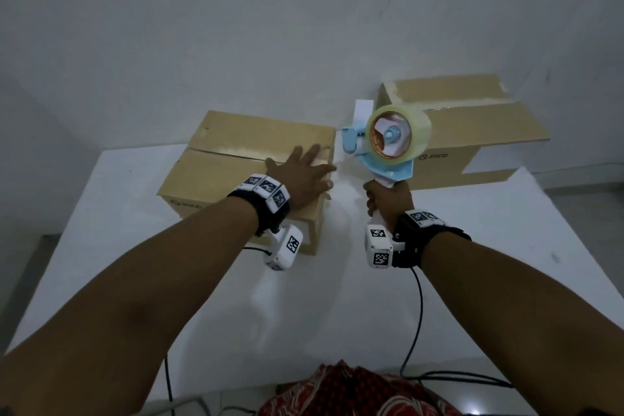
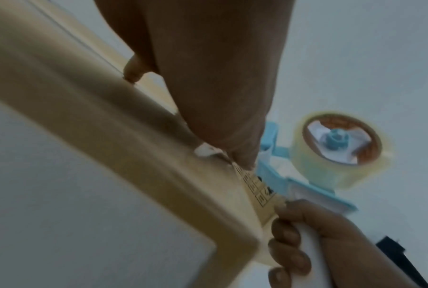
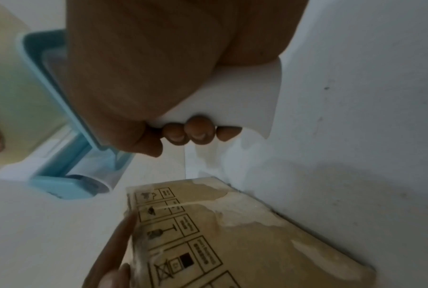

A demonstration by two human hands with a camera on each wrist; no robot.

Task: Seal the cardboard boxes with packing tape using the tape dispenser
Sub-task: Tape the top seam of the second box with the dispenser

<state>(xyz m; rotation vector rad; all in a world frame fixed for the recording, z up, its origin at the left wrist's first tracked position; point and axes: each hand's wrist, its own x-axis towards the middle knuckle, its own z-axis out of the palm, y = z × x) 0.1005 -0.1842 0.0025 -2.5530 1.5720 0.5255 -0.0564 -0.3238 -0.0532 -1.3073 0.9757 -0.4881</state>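
A closed cardboard box [image 1: 236, 152] sits on the white table [image 1: 304, 314], left of centre. My left hand [image 1: 304, 172] lies flat on its top near the right edge, fingers spread over the flap seam. My right hand [image 1: 388, 203] grips the white handle of a light-blue tape dispenser [image 1: 381, 149] with a clear tape roll [image 1: 398, 135], held upright just right of the box. In the left wrist view the dispenser [image 2: 306, 175] stands beside the box corner [image 2: 158, 175]. The right wrist view shows my fingers [image 3: 198, 132] curled round the handle, above the box side [image 3: 232, 233] with printed symbols.
A second, larger cardboard box [image 1: 466, 132] with flaps partly raised stands at the back right. A white wall [image 1: 270, 27] rises behind the table. A black cable [image 1: 415, 331] runs across the table's front. Patterned red cloth [image 1: 354, 392] shows at the bottom edge.
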